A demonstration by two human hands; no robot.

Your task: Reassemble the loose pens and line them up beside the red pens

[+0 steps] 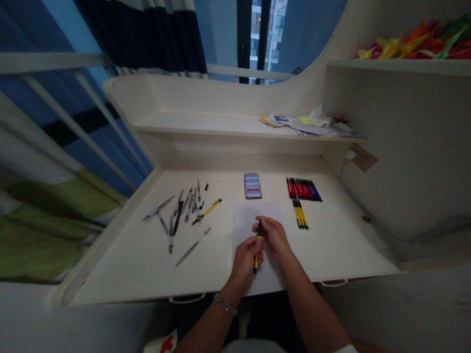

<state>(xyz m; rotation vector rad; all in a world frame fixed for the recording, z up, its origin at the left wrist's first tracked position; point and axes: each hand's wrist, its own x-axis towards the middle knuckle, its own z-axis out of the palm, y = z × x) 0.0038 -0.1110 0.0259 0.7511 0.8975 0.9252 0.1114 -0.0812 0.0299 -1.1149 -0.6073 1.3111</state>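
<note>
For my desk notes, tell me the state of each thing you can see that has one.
Left hand: closed around the yellow-and-black pen.
Right hand: gripping that pen near its upper end.
White paper sheet: lying flat under the hands.
Red and blue pens: lined up side by side.
Yellow pens: lined up side by side.
Loose pens: scattered in a heap.
Tissue: crumpled on top of loose papers.

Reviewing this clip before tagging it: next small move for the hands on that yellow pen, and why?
Probably lay the yellow pen with the matching yellow pens: the left hand and right hand hold it over the paper sheet, and those pens lie neatly grouped, unlike the loose pile.
</note>
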